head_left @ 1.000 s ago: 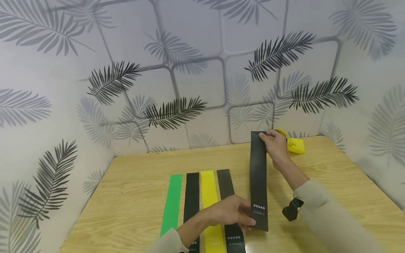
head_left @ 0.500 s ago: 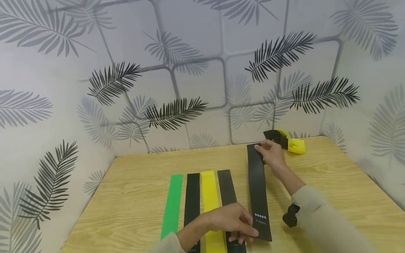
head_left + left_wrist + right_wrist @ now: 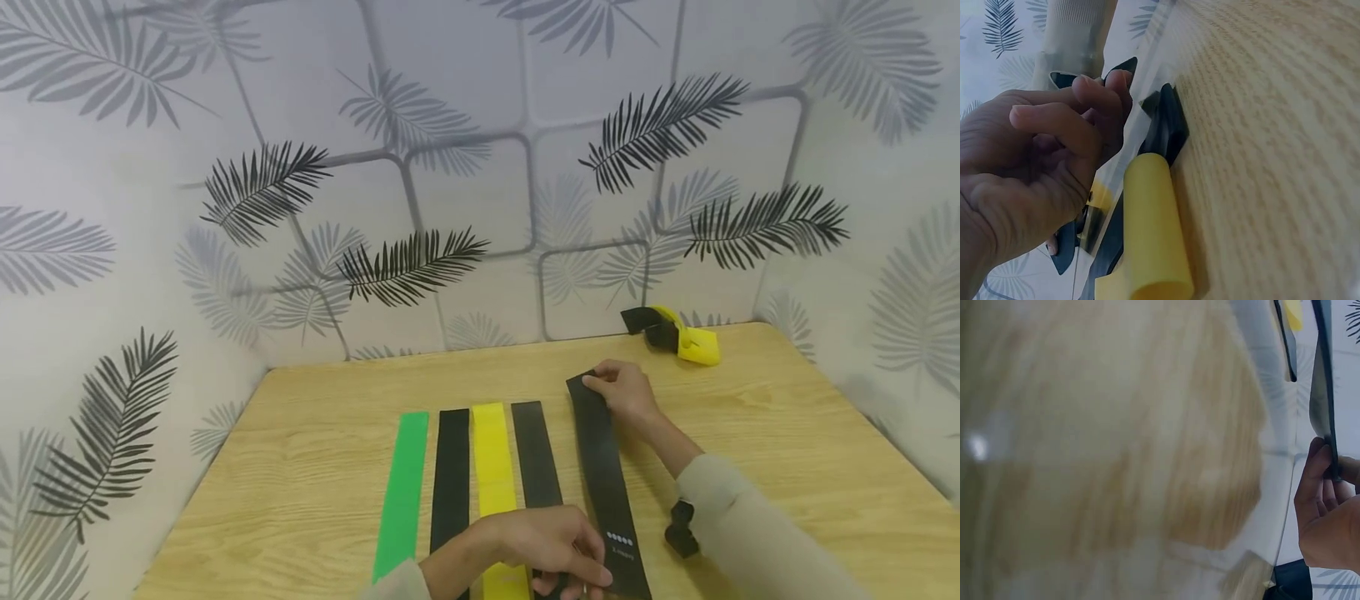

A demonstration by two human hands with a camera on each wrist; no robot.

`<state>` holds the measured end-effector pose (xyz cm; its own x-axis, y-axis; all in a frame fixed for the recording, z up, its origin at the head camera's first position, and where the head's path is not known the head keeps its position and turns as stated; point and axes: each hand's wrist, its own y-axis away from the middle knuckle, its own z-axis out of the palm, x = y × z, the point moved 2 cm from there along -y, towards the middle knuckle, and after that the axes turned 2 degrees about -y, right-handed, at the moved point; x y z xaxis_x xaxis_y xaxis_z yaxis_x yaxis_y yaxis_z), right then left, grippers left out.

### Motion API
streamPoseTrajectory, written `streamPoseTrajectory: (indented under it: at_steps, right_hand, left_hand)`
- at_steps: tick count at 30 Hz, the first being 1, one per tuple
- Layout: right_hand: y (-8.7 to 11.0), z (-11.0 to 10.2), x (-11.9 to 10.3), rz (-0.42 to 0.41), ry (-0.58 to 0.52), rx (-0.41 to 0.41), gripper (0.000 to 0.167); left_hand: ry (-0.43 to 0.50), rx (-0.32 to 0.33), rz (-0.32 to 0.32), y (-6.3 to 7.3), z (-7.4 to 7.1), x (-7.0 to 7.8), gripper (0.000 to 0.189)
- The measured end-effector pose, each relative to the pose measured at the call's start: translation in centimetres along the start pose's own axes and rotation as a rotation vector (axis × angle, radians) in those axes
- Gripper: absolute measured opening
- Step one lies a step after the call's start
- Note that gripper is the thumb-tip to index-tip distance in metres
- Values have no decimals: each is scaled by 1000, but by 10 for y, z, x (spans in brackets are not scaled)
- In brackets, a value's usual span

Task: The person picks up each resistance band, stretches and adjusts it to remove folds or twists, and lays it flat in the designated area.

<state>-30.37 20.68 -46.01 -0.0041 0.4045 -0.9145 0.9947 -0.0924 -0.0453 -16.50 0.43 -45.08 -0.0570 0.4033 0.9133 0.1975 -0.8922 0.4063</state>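
A black resistance band (image 3: 603,467), printed with white dots and "X-Heavy", stretches lengthwise at the right end of a row of bands. My right hand (image 3: 628,398) pinches its far end between thumb and fingers; the right wrist view shows that band (image 3: 1324,394) edge-on in the hand (image 3: 1334,519). At the near end my left hand (image 3: 551,542) grips the band's left edge, thumb on top. To the left lie a dark grey band (image 3: 537,454), a yellow band (image 3: 493,458), a black band (image 3: 452,458) and a green band (image 3: 402,492). My left forearm covers parts of several.
The bands lie on a wood-grain table (image 3: 322,450) against a leaf-patterned wall (image 3: 480,192). At the back right sit a curled yellow band (image 3: 699,347) and a black band (image 3: 660,333) bunched beside it.
Both hands have moved nearer with the black band, which has come down toward the table beside the row. Its far end has shifted left, uncovering the bunched black band at the back.
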Motion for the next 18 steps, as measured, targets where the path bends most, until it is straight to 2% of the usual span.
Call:
streamPoseTrajectory:
  at_steps: [6,9,18]
  right_hand:
    - [-1,7,7,7,40,-75,21]
    - [0,9,7,-34,73,-98,20]
    - [-2,12,5,-74,159,-154,16]
  left_hand:
    - [-23,-25,-48,0,1,-5,26]
    - [-17,-39,-55,-1,0,-8,26]
    - [-7,-75,-51,-2,-2,-14,27]
